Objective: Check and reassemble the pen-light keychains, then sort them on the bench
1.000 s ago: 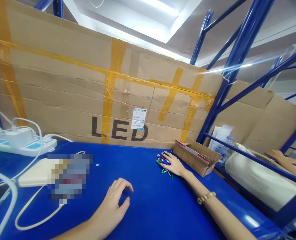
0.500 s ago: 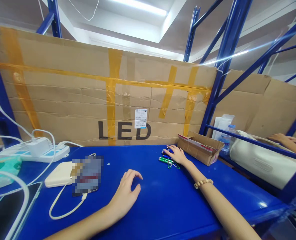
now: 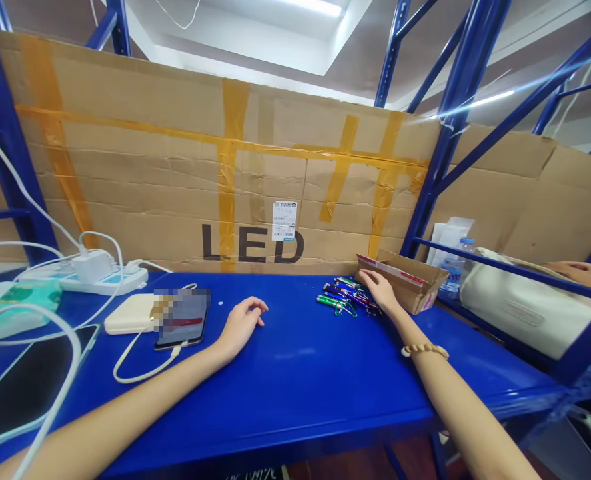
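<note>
Several small metallic torch-like keychains with carabiner clips lie in a cluster on the blue tabletop: a green one (image 3: pixel 332 304) in front, a purple one (image 3: pixel 348 293) and blue ones behind it. My right hand (image 3: pixel 381 291) is just right of the cluster, at the left end of an open cardboard box (image 3: pixel 428 297). Its fingers are stretched out and I see nothing held in them; whether they touch the box I cannot tell. My left hand (image 3: pixel 242 327) rests on the table left of centre, loosely curled, with fingers apart from the thumb and nothing in it.
Left of my left hand lie a phone (image 3: pixel 188 323) with a cable, a cream power bank (image 3: pixel 125 315), a power strip (image 3: pixel 100 280) and a dark tablet (image 3: pixel 30 377). A large cardboard panel (image 3: pixel 175 180) stands behind. Beyond the right rail are a bottle (image 3: pixel 455 270), a white bag (image 3: pixel 525 310) and another person's hand (image 3: pixel 582 273).
My right hand has moved off the keychains to the right, uncovering more of them beside the box. My left hand has drawn left and its fingers have curled in. The view has tilted down.
</note>
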Tool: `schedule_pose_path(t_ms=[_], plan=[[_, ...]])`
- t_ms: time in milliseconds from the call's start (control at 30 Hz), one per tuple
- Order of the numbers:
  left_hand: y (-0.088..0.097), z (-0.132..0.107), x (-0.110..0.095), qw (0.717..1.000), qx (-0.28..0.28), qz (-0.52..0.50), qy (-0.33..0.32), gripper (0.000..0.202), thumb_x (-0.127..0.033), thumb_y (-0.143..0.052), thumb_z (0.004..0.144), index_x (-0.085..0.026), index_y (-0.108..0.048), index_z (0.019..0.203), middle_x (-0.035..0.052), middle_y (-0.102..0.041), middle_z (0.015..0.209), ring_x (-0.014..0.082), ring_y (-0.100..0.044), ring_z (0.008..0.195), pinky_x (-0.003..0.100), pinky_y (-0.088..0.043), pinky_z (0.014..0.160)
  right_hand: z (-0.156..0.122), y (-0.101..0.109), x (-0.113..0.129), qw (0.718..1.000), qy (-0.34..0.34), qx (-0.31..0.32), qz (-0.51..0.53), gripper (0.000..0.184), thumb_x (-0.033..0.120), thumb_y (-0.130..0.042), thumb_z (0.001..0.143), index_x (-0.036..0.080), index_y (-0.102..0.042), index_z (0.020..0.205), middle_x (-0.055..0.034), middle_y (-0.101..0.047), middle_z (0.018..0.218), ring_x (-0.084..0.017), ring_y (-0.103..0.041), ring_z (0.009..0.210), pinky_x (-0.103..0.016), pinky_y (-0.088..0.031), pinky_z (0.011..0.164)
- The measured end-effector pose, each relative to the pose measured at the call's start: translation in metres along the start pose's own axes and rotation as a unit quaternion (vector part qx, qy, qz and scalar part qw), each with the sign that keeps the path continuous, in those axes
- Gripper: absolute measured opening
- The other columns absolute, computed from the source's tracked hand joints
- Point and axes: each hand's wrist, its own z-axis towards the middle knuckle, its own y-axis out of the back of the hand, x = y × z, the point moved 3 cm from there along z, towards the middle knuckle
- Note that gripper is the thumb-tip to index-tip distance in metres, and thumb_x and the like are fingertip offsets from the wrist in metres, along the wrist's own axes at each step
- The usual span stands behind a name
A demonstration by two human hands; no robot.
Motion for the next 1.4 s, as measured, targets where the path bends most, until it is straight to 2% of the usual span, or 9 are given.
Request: schedule_pose_path(t_ms=[233, 433, 567, 767, 900, 1000, 1100, 1233, 1400], plan=[[0.000, 0.002, 0.006, 1.000, -0.014, -0.008, 0.008, 0.016, -0.023, -0.039, 0.068, -0.018, -0.053, 0.075, -0.0029, -0.051, 0.056, 0.0146, -0.053, 0.058, 0.024, -0.036, 0.058, -0.008, -0.014, 0.006, 0.988, 0.030, 0.101, -0.109, 0.071, 0.062, -0.055, 0.069, 0.024, -0.047, 0.128, -0.0113, -0.039, 0.138, -0.032, -0.031, 0.128, -0.052, -0.018, 0.105], [-0.002, -0.003, -0.002, 1.000, -0.002, 0.004, -0.008, 0.016, -0.016, -0.036, 0.065, -0.019, -0.052, 0.070, -0.0034, -0.047, 0.056, 0.0146, -0.051, 0.058, 0.025, -0.037, 0.061, -0.017, -0.034, 0.018, 0.946, 0.053, 0.248, -0.200, 0.101, 0.072, -0.057, 0.059, 0.025, -0.023, 0.142, -0.0134, -0.019, 0.147, -0.033, -0.005, 0.136, -0.054, -0.010, 0.106], [-0.004, -0.003, -0.002, 1.000, 0.011, 0.006, -0.007, 0.016, -0.015, -0.036, 0.064, -0.019, -0.051, 0.067, -0.0028, -0.048, 0.059, 0.0146, -0.051, 0.058, 0.026, -0.038, 0.061, -0.020, -0.044, 0.032, 0.934, 0.059, 0.278, -0.216, 0.109, 0.077, -0.054, 0.054, 0.025, -0.019, 0.143, -0.0141, -0.011, 0.149, -0.032, 0.004, 0.136, -0.055, -0.003, 0.106], [-0.004, -0.002, 0.002, 1.000, 0.013, 0.014, 0.003, 0.015, -0.018, -0.036, 0.068, -0.019, -0.052, 0.069, -0.0023, -0.048, 0.062, 0.0147, -0.049, 0.060, 0.026, -0.036, 0.062, -0.021, -0.056, 0.044, 0.954, 0.036, 0.207, -0.215, 0.085, 0.072, -0.037, 0.072, 0.023, -0.025, 0.141, -0.0131, -0.021, 0.147, -0.027, -0.007, 0.137, -0.051, -0.008, 0.107], [-0.003, -0.003, -0.001, 0.999, 0.015, 0.029, 0.007, 0.018, -0.010, -0.035, 0.066, -0.019, -0.051, 0.066, -0.0026, -0.045, 0.060, 0.0141, -0.045, 0.060, 0.025, -0.032, 0.060, -0.023, -0.062, 0.045, 0.940, 0.037, 0.175, -0.290, 0.090, 0.063, -0.051, 0.070, 0.021, -0.019, 0.143, -0.0144, -0.018, 0.148, -0.032, -0.005, 0.136, -0.057, -0.007, 0.105], [-0.002, -0.004, -0.002, 1.000, 0.015, 0.027, 0.004, 0.022, -0.004, -0.033, 0.063, -0.018, -0.049, 0.064, -0.0027, -0.044, 0.060, 0.0128, -0.043, 0.058, 0.023, -0.031, 0.058, -0.018, -0.058, 0.037, 0.933, 0.004, 0.181, -0.310, 0.097, 0.064, -0.052, 0.068, 0.020, -0.009, 0.144, -0.0155, -0.009, 0.149, -0.034, 0.002, 0.136, -0.062, -0.006, 0.102], [-0.002, -0.004, -0.002, 0.999, 0.020, 0.030, 0.010, 0.024, -0.001, -0.032, 0.065, -0.018, -0.049, 0.064, -0.0025, -0.044, 0.062, 0.0121, -0.044, 0.059, 0.023, -0.033, 0.059, -0.008, -0.055, 0.025, 0.922, -0.023, 0.215, -0.320, 0.094, 0.070, -0.048, 0.067, 0.026, -0.014, 0.143, -0.0133, -0.006, 0.150, -0.037, 0.005, 0.135, -0.067, -0.004, 0.099], [-0.002, -0.004, -0.002, 0.999, 0.021, 0.037, 0.008, 0.025, 0.002, -0.034, 0.063, -0.018, -0.049, 0.063, -0.0022, -0.044, 0.066, 0.0106, -0.044, 0.058, 0.022, -0.035, 0.061, 0.007, -0.060, 0.015, 0.910, -0.020, 0.260, -0.322, 0.084, 0.072, -0.042, 0.071, 0.031, -0.023, 0.141, -0.0103, -0.015, 0.149, -0.039, -0.008, 0.134, -0.071, -0.011, 0.096], [-0.004, -0.005, 0.001, 0.998, 0.032, 0.055, -0.013, 0.023, 0.001, -0.037, 0.066, -0.018, -0.050, 0.064, -0.0015, -0.048, 0.073, 0.0104, -0.047, 0.062, 0.023, -0.037, 0.064, 0.010, -0.076, 0.025, 0.913, 0.030, 0.247, -0.323, 0.078, 0.066, -0.044, 0.073, 0.029, -0.028, 0.140, -0.0062, -0.025, 0.147, -0.035, -0.020, 0.133, -0.061, -0.023, 0.101]])
